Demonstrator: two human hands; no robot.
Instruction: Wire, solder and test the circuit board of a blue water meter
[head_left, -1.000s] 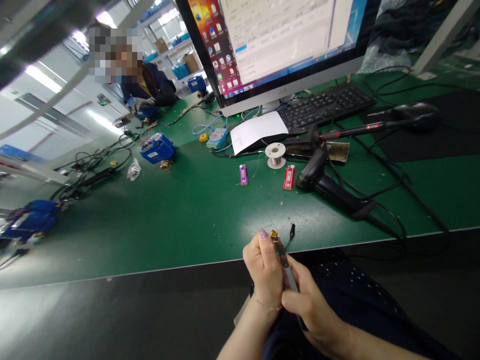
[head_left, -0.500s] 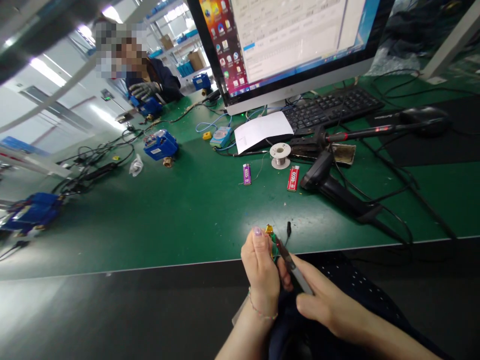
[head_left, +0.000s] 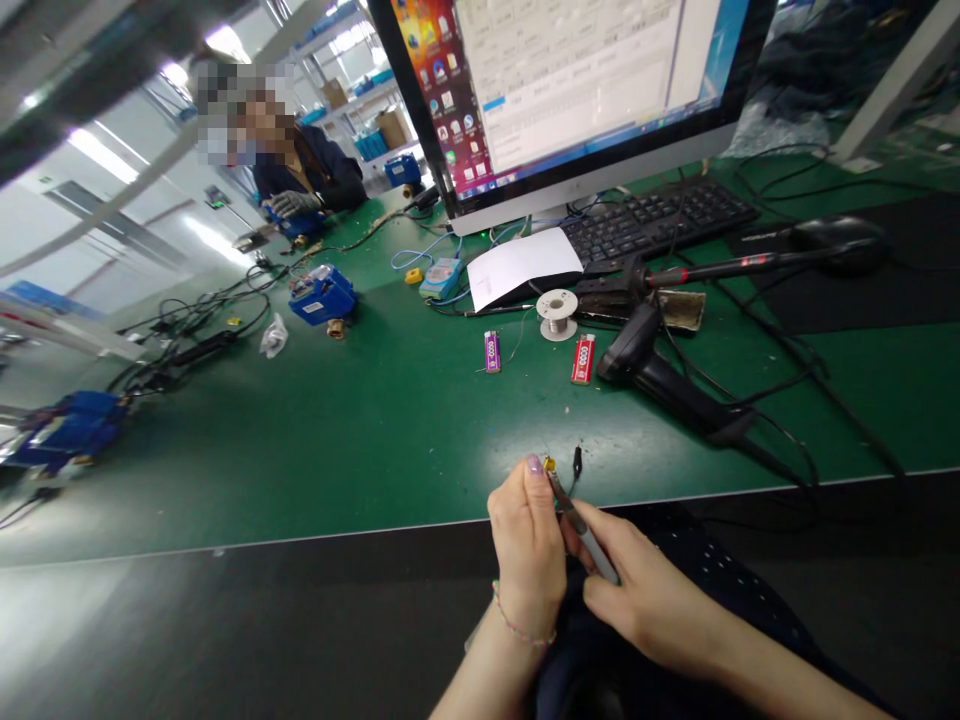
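The left hand is pinching a small, shiny yellow part near the front edge of the green table; the right hand is gripping a slim grey-handled tool, its dark, narrow tip pointing at the part.

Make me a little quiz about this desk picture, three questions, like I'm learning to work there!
1. True or false: the right hand holds a grey-handled tool.
2. Fill in: the left hand has a ____ around its wrist.
3. Pick one: what colour is the small labelled thing nearest the black scanner? A) purple B) red C) blue

Key: 1. True. 2. Bracelet. 3. B.
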